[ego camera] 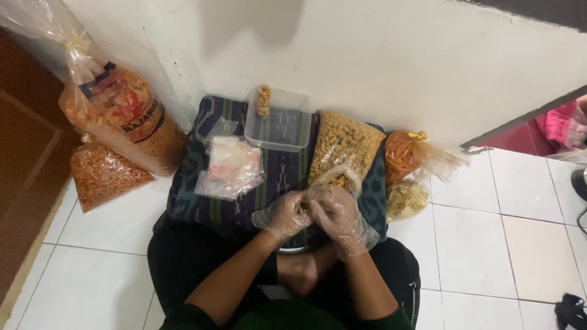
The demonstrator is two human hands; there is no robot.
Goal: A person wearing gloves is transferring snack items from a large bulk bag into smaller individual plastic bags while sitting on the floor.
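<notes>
Both hands meet at centre frame, just below the middle: the left hand [282, 214] and right hand [338, 214], each in a clear plastic glove, pinch together on a small snack bag [335, 177]. Just above lies a big bag of yellow snacks [345, 139] on a dark striped cloth [281, 168]. Further up, a clear plastic tub [278, 131]. At upper left, large orange snack bags [125, 119].

I see a plain white wall [379, 55] ahead, meeting a floor of large white tiles [507, 244] with thin dark grout lines. At my left stands a brown wooden door [24, 177]. The light looks flat and artificial.
</notes>
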